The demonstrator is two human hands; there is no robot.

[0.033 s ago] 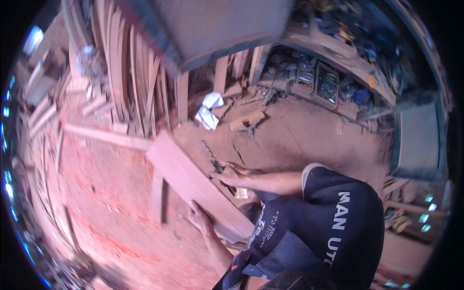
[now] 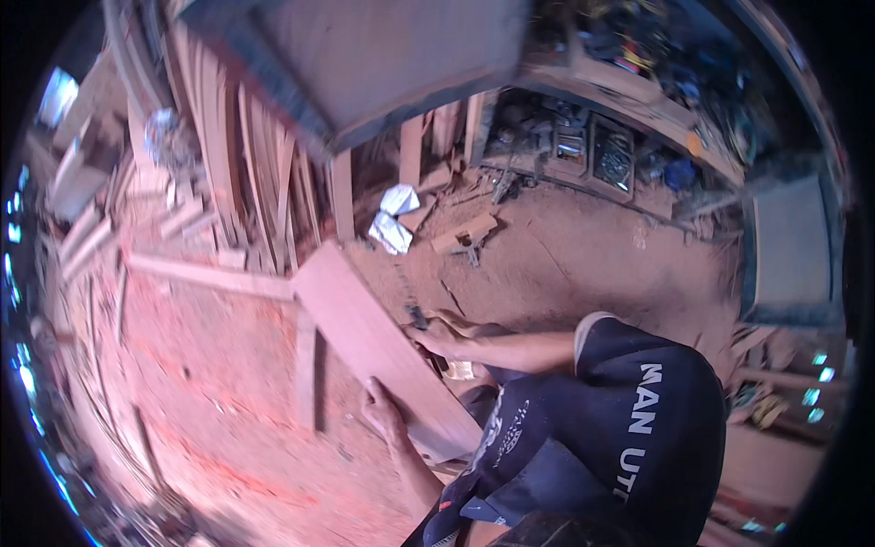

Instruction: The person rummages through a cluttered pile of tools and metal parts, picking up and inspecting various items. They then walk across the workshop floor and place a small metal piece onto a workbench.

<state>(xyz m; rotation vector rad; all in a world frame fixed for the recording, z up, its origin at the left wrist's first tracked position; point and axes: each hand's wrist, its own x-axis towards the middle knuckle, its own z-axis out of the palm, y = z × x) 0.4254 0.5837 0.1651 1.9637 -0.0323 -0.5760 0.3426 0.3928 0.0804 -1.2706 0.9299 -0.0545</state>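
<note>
A long, flat pinkish wooden plank (image 2: 365, 324) slants from the middle of the view down toward my body. My left hand (image 2: 385, 412) grips its near left edge, with fingers resting on the upper face and the rest passing to the side. Close to the plank's opposite edge is my right hand (image 2: 439, 337), its fingers curled around something mostly hidden. A small dark object (image 2: 416, 316) shows at those fingers. Beneath the plank, a narrow wooden leg (image 2: 308, 374) stands out on the left, and a long wooden bar (image 2: 210, 273) runs from its far end.
Tall wooden strips (image 2: 223, 137) lean at the far left. White paper (image 2: 392, 232) and a wood offcut (image 2: 465, 232) lie on the dusty ground. Metal trays (image 2: 612, 157) of small parts sit on a low shelf. A dark framed panel (image 2: 401, 55) hangs over the top.
The plank and both hands appear slightly further right and down in the view. The dark object at my right hand has shifted a little. My left hand keeps its grip.
</note>
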